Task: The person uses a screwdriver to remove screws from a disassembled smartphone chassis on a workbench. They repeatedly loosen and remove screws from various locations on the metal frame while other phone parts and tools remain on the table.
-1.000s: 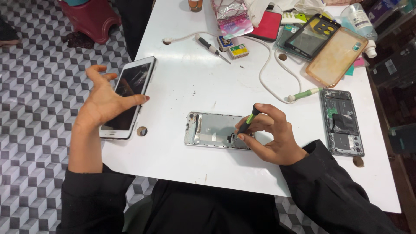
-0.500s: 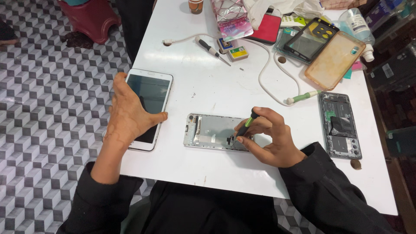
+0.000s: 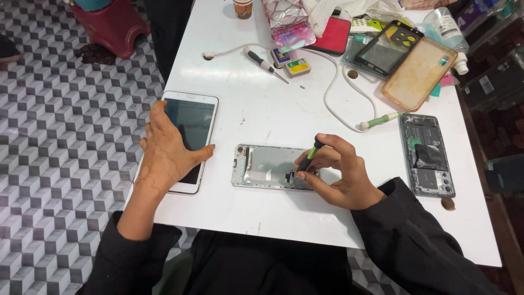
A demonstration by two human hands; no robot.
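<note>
orange phone case [image 3: 417, 74] | white cable [image 3: 333, 87] | opened phone [image 3: 427, 154] | red stool [image 3: 112, 24]

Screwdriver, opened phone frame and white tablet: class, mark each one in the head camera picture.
screwdriver [image 3: 307, 159], head view, on its green and black handle.
opened phone frame [image 3: 266, 165], head view, on its bare metal middle.
white tablet [image 3: 195, 117], head view, on its dark screen.

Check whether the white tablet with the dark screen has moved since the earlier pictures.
Yes. The white tablet has slid inward from the table's left edge toward the silver phone frame, under the left hand. It now lies more squarely on the white table.
</note>
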